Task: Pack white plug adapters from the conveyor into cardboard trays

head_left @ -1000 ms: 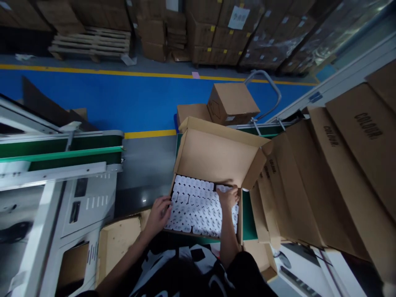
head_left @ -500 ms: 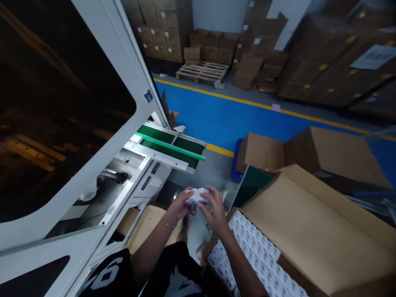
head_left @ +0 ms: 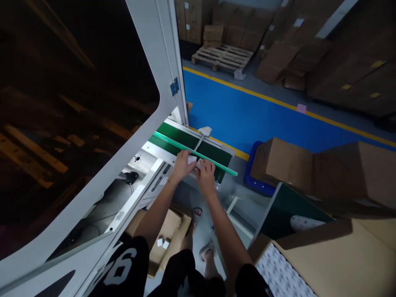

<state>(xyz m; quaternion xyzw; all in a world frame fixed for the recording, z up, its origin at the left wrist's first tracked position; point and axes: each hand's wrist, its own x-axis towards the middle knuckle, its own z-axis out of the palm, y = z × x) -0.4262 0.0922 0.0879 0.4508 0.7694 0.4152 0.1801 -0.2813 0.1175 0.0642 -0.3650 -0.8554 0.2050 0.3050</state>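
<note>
Both hands are over the near side of the green conveyor belt (head_left: 219,154), beside its light green rail (head_left: 182,147). My left hand (head_left: 182,166) is closed on a small white box (head_left: 192,159). Just to the right, my right hand (head_left: 206,172) has its fingers closed on another small white box (head_left: 199,164), mostly hidden by the fingers. An open carton (head_left: 283,268) at the lower right holds rows of many small white boxes.
The white machine frame (head_left: 145,37) with its dark window fills the left. Below, an open cardboard tray (head_left: 177,239) holds two small white boxes. Brown cartons (head_left: 291,165) rest on a blue base (head_left: 256,185) at the right. A green panel (head_left: 287,214) leans beside the carton.
My hands have moved forward from above the floor to the conveyor with the white boxes. The view has shifted, and two small boxes now show in the lower tray.
</note>
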